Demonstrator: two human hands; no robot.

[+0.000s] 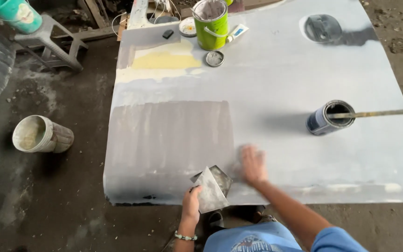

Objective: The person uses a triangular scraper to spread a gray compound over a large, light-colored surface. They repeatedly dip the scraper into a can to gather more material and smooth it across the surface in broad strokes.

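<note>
1. Bottom centre: left hand [191, 201] gripping a couple of flat metal spreader blades [212, 186] at the near edge of the big grey panel [276, 70].
2. Right hand [253, 164] is flat on the panel, fingers open, blurry.
3. Mid right: dark tin [325, 119], stick [374, 113] resting across it, contents too dark to tell.
4. Left floor: dirty bucket [40, 134] with pale residue.
5. Top: green can [211, 23], greyish inside.

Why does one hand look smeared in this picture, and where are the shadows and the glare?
In the head view, the right hand is motion-blurred on the grey panel; the left hand, holding metal scraper plates, is sharper. The dark can casts a soft shadow leftward. No harsh glare; edges look slightly bent.
</note>
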